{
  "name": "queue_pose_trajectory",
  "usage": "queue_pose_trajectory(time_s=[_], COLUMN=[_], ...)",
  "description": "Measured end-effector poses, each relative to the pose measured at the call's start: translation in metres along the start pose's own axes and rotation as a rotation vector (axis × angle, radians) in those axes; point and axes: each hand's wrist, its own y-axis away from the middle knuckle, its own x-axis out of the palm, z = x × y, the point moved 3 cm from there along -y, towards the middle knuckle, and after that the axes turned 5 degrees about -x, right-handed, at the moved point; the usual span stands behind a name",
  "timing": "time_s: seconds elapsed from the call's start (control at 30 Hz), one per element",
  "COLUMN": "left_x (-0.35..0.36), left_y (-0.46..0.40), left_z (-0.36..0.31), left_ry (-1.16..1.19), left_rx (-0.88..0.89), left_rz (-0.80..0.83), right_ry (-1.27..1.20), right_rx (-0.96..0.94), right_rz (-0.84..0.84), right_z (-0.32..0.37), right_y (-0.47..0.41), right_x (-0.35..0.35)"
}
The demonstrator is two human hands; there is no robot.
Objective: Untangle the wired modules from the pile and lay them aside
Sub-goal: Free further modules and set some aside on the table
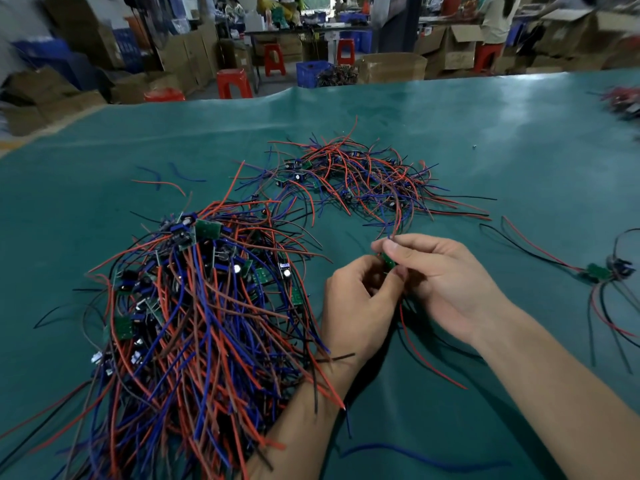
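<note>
A big tangled pile of wired modules (194,306), small green boards with red, blue and black leads, covers the left of the green table mat. A second, looser pile (349,181) lies farther back at centre. Between them my left hand (356,306) and my right hand (446,275) meet and together pinch one small green module (388,260); its red and black wires (420,355) trail toward me under my right wrist. My left forearm rests across the edge of the big pile. One separated module (601,271) lies alone at the right.
The green mat (485,133) spreads wide behind and to the right. A few loose wires (162,181) lie at back left, one blue wire (415,455) near me. Another bundle (623,102) sits at far right. Beyond the table stand red stools, cardboard boxes and people.
</note>
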Motion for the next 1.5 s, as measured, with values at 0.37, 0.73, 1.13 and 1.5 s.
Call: queue_pose_trajectory(time_s=[0.37,0.73,1.13,1.5], left_x=[-0.003,-0.003,-0.004,0.0], left_y=[-0.001,0.0,0.002,0.002], left_z=[0.002,0.001,-0.002,0.0], left_ry=[0.012,-0.05,-0.021,-0.025], left_rx=[-0.03,0.031,0.014,0.013], left_rz=[-0.064,-0.041,-0.08,0.02], right_ry=[0.659,0.55,0.309,0.568], right_rx=[-0.35,-0.382,-0.326,-0.26], right_rz=[-0.153,-0.29,-0.898,-0.152], right_z=[0.008,0.01,0.038,0.006], right_y=[-0.006,-0.012,-0.011,-0.005], right_x=[-0.019,-0.029,-0.102,-0.019])
